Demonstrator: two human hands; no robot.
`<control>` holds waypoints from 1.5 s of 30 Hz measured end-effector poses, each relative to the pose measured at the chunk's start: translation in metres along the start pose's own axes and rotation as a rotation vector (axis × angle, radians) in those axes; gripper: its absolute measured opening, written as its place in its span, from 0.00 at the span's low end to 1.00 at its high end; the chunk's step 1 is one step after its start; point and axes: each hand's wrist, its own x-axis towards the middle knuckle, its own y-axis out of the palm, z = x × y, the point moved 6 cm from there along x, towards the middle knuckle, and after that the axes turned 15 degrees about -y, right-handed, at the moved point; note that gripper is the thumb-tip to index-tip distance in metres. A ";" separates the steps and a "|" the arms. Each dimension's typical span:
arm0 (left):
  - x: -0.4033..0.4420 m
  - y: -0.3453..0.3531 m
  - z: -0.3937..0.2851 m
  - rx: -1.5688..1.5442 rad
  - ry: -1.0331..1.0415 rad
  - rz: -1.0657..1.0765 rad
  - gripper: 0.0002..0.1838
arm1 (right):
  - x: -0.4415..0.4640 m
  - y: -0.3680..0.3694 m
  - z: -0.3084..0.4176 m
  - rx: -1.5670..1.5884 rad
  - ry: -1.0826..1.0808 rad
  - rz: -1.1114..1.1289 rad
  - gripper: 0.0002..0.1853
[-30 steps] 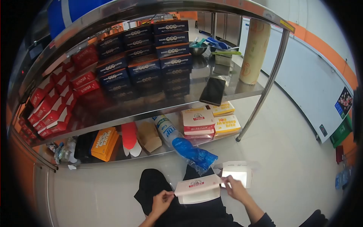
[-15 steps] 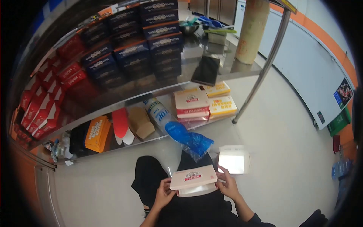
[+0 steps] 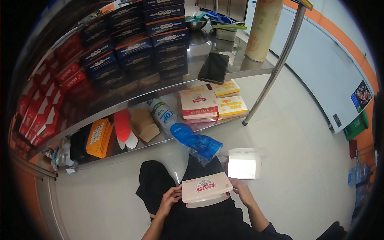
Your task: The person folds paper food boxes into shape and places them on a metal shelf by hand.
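Within the two-handed grip [image 3: 170, 199] sits a box [image 3: 206, 187].

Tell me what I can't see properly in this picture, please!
In the head view:
Nearest pink box: inside mostly hidden by its lid.
Right hand: fingertips partly hidden behind that box.
Tall roll: top cut off by the picture's upper edge.
Dark poster: its details are too small.

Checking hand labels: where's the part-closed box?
Head view, lower middle: the part-closed box is between the left hand and right hand, over dark clothing, lower left of the open box on the floor.
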 end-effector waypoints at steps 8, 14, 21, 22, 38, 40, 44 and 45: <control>0.009 -0.006 -0.006 -0.024 -0.098 -0.320 0.16 | 0.017 0.015 0.010 -0.246 0.155 0.030 0.16; 0.010 -0.001 -0.001 -0.075 -0.149 -0.210 0.16 | 0.012 0.011 -0.010 -0.156 0.180 0.049 0.15; 0.005 -0.002 0.005 -0.028 -0.200 -0.328 0.17 | 0.004 0.025 0.023 -0.473 0.088 0.032 0.18; 0.004 -0.001 0.004 -0.028 -0.198 -0.329 0.17 | 0.003 0.029 0.028 -0.473 0.087 0.033 0.18; 0.006 -0.002 0.020 -0.071 -0.193 -0.304 0.19 | -0.004 0.038 0.045 -0.685 0.073 -0.052 0.18; -0.001 0.003 0.010 -0.094 -0.195 -0.287 0.19 | -0.003 0.039 0.050 -0.734 0.164 -0.025 0.17; 0.006 0.002 0.003 0.061 -0.246 -0.264 0.19 | -0.001 0.028 0.034 -0.774 0.076 0.022 0.16; 0.014 -0.001 0.007 0.056 -0.241 -0.240 0.19 | 0.000 0.028 0.028 -0.792 -0.001 0.023 0.16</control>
